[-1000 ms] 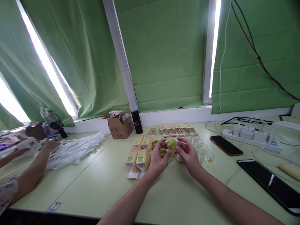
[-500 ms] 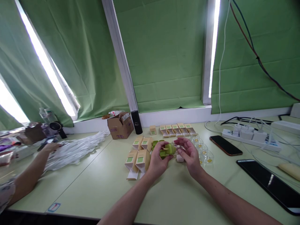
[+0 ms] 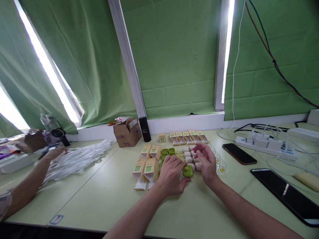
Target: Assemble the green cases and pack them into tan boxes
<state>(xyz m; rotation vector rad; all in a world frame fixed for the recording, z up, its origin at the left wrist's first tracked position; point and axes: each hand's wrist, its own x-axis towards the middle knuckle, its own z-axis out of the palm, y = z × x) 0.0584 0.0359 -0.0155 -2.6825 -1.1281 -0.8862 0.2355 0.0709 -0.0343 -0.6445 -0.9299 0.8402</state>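
My left hand is low over the table, its thumb and fingers around the edge of a small green rounded-square piece with a knob on top. To its right my right hand is raised above small white blocks, fingers loosely bent and apart, with nothing visible in them. Green square pieces stand just beyond my left hand, partly hidden by it. Tiny yellowish pieces lie between them and the white blocks. Clear cups with yellow bits inside are partly behind my right hand.
Open cardboard boxes with green labels stand left of my hands, and a row of similar boxes lies behind. Phones, a tablet and a power strip are on the right. At left another person's hand touches white plastic strips.
Both hands had been together around the green piece, raised. Now my left hand has brought it down nearer me, and my right hand has come away from it to the right.
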